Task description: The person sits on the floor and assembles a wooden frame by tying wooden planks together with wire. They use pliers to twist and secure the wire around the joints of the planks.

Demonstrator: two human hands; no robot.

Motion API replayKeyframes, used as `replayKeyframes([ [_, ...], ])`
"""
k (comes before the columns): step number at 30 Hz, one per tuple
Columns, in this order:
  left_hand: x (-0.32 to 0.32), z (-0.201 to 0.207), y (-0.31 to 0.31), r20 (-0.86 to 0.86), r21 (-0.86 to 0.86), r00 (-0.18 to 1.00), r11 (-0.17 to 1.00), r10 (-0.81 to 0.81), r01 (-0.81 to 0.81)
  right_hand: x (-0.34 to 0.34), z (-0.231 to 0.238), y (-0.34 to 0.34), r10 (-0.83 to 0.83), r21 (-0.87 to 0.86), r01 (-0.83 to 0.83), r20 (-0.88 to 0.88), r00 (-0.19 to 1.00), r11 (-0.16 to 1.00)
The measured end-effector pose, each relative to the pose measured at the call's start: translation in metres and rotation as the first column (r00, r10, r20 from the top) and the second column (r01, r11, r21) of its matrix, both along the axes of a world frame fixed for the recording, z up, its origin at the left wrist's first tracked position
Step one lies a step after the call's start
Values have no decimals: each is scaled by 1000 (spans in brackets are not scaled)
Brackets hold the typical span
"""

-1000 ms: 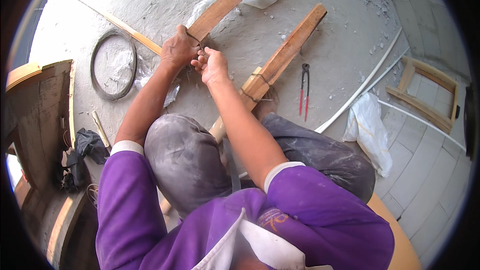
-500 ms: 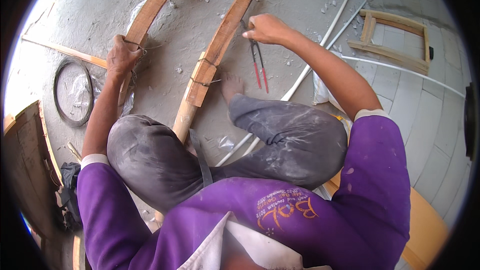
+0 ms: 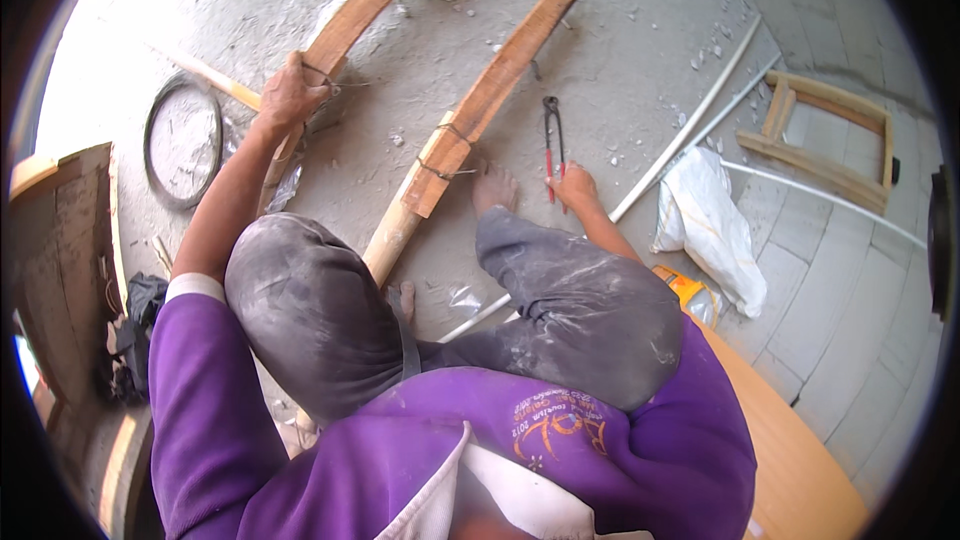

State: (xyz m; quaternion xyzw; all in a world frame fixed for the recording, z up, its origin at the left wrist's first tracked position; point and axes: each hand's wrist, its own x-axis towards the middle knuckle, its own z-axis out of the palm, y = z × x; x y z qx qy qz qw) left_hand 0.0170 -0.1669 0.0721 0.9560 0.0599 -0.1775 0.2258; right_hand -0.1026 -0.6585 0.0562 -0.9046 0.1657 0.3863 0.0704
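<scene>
My left hand point(image 3: 287, 97) is wrapped round a curved wooden plank point(image 3: 378, 2) on the left, right where a wire loop point(image 3: 328, 78) ties it. My right hand point(image 3: 576, 187) has its fingers closed on the red handles of a pair of pincers point(image 3: 550, 130), whose dark jaws point away from me on the floor. Between my hands lies a second plank point(image 3: 520, 48), bound with two twisted wire ties to a pale round pole point(image 3: 392, 238) that runs between my legs. Beside this plank is a small dark metal piece point(image 3: 536, 69).
A coil of dark wire point(image 3: 150, 155) lies at the left. White pipes point(image 3: 690, 130), a white sack point(image 3: 708, 225), a yellow package point(image 3: 685, 290) and a wooden frame point(image 3: 825, 145) are at the right. My bare foot point(image 3: 494, 187) is near the tied plank. Rubble dots the concrete floor.
My right hand has come back from the middle plank's far part to the pincers' handles. My left hand stays on its plank. The view has shifted, showing more of the white sack.
</scene>
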Motion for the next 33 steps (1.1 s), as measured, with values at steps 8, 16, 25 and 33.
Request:
replayKeyframes([
  [8, -2, -5, 29, -93, -282, 995, 957, 41, -66, 8, -24, 0, -20, -79, 27, 88, 996, 996],
  [16, -11, -19, 10, 166, -96, 985, 995, 38, -23, 24, -25, -53, -316, 123, 292, 361, 877, 949],
  [25, -11, -14, 6, 121, -1, 992, 999, 47, -48, 91, 178, 73, -607, 991, 135, -108, 788, -1],
  [33, -11, -15, 10, 123, -17, 991, 999, 48, -46, 142, 288, 177, -136, 971, 204, -221, 966, -127],
])
